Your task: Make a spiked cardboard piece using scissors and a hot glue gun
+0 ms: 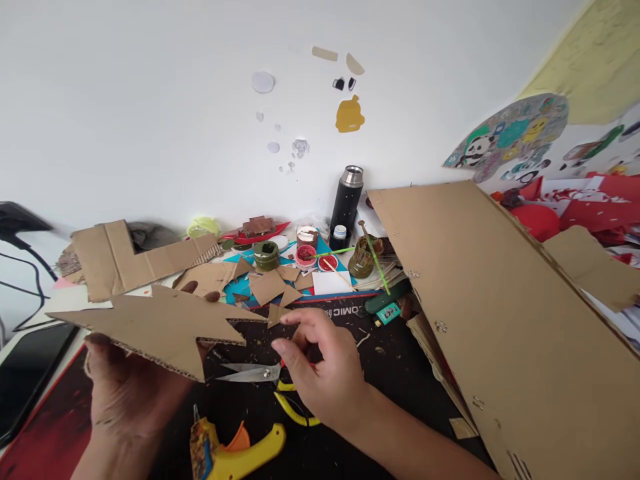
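My left hand (133, 393) grips a jagged, zigzag-edged cardboard cutout (160, 327) from below, its thumb at the near left edge and fingertips showing past the far edge. To the right of the cutout's pointed tips, my right hand (325, 367) hovers with curled fingers, thumb and forefinger apart. I see nothing between them. Scissors (255, 373) with yellow handles lie spread under the right hand, which hides part of them. A yellow glue gun (250, 453) with an orange trigger rests on the dark mat near the bottom edge. A small cardboard scrap (277, 315) is just beyond my right fingertips.
A large cardboard sheet (500, 307) leans along the right side. Behind the mat stand paint jars (266, 255), a brush jar (364, 259) and a black flask (346, 203), among cardboard scraps (267, 287). An L-shaped cardboard piece (107, 257) lies back left, a black tablet-like device (30, 373) far left.
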Available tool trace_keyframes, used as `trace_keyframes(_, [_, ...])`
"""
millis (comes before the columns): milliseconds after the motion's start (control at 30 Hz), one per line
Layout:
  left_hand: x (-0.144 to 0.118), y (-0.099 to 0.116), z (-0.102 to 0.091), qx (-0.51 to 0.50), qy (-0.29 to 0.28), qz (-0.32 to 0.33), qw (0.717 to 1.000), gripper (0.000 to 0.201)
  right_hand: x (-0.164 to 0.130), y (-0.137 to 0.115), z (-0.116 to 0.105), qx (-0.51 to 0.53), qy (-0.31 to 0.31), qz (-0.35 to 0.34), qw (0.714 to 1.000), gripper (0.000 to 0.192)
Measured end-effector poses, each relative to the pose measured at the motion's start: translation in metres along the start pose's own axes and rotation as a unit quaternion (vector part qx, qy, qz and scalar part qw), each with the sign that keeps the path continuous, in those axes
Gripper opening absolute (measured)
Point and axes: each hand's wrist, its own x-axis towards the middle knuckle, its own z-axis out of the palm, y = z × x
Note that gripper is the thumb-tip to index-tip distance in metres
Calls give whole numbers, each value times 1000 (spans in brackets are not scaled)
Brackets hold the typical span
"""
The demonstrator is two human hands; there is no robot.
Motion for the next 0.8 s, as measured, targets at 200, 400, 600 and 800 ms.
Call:
trace_keyframes(200, [1, -1, -1, 6, -14, -2, 1000, 79, 0, 9, 2, -43, -48, 39, 997, 38])
trace_keyframes(400, [-4, -7, 7, 47, 18, 9, 999, 85, -1, 15, 3, -75, -41, 19, 996, 39])
trace_keyframes(600, [-6, -10, 1, 80, 14, -2, 997, 88, 1, 15, 3, -89, -44, -8, 995, 34])
trace_keyframes(800, [-7, -14, 5, 102, -1, 6, 995, 79, 1, 18, 3, -117, -61, -20, 991, 34])
